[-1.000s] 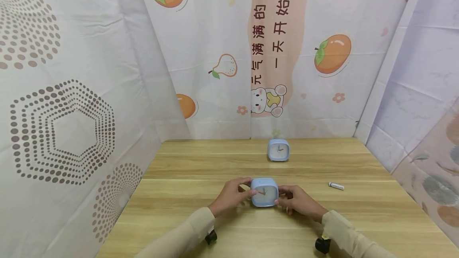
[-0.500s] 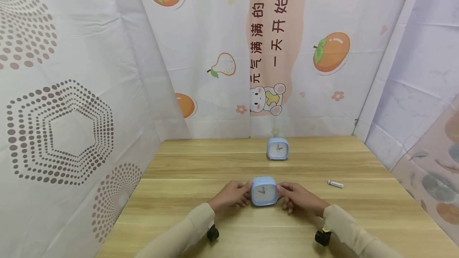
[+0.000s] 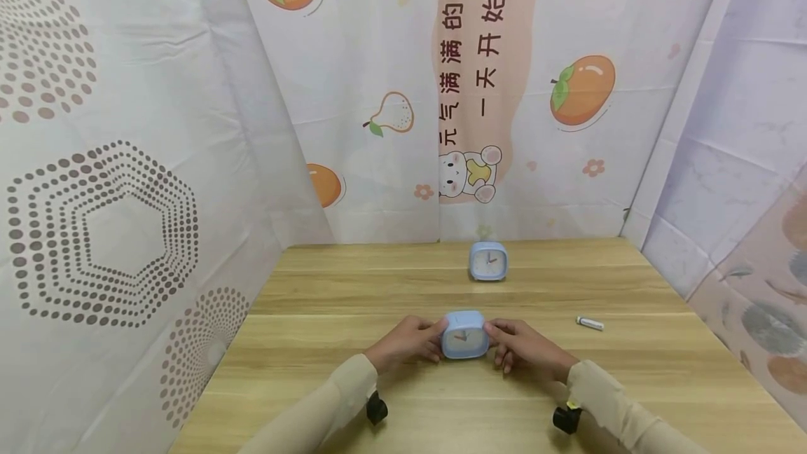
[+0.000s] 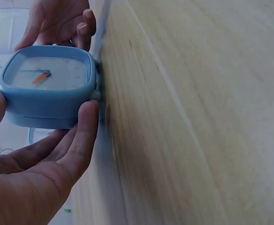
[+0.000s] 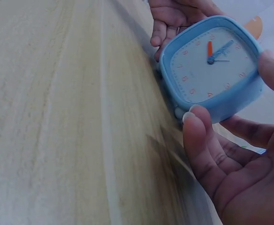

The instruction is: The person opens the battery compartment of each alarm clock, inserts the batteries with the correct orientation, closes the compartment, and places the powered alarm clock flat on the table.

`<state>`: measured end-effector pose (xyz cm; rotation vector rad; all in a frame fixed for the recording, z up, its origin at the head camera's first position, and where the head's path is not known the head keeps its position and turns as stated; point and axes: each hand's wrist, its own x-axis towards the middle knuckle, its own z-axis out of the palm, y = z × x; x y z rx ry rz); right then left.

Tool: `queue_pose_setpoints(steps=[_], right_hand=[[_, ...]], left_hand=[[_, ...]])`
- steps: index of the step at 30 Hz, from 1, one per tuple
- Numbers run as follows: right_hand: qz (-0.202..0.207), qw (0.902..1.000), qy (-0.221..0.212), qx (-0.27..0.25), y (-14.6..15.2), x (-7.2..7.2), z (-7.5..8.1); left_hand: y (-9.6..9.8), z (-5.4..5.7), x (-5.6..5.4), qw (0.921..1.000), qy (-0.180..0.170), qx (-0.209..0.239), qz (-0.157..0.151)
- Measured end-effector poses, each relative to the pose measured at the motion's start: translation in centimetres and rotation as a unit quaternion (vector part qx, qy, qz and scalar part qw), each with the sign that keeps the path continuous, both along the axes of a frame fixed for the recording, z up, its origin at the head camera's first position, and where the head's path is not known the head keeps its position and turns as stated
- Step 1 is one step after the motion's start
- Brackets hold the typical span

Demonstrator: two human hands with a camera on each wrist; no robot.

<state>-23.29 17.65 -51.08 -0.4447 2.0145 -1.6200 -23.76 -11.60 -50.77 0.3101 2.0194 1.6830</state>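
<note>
A light blue alarm clock (image 3: 465, 342) with a white face and orange hands is at the front middle of the wooden table (image 3: 315, 300). My left hand (image 3: 412, 338) grips its left side, thumb near the top corner and fingers behind and below. On the other side my right hand (image 3: 526, 347) holds it the same way. Seen from the right wrist, the clock (image 5: 212, 65) is right at the tabletop, with a small foot showing at its lower corner. Parts of the fingers are hidden behind the clock.
A second blue clock (image 3: 488, 262) stands farther back, near the curtain (image 3: 378, 223). To the right lies a small white cylinder like a battery (image 3: 590, 323). Printed cloth hangs at the left, back and right of the table.
Both thumbs have shifted from the clock's front to its upper sides. The clock's face has tipped back slightly. The clock behind and the white cylinder have stayed put.
</note>
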Motion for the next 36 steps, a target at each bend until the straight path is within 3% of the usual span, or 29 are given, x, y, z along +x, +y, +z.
queue_pose_setpoints(steps=[9,16,21,29,36], right_hand=[[0.006,0.9999,0.006,-0.01,0.7,-0.1,-0.2],[0.019,0.9983,0.054,0.006,0.6,0.2,-0.6],[0.009,0.9954,0.086,0.04,0.3,0.7,-0.8],[-0.001,0.9809,0.161,0.109,-0.1,1.1,-0.8],[0.007,0.9591,0.243,0.146,-0.5,1.2,-1.6]], left_hand=[[-0.5,0.7,-0.1,0.9995,0.023,-0.005,-0.022],[-0.2,0.8,0.3,0.9928,0.092,-0.075,-0.013],[0.1,0.7,0.7,0.987,0.125,-0.1,-0.009],[0.5,0.2,0.6,0.9792,0.16,-0.122,-0.022],[0.8,0.0,1.4,0.9659,0.194,-0.17,-0.019]])
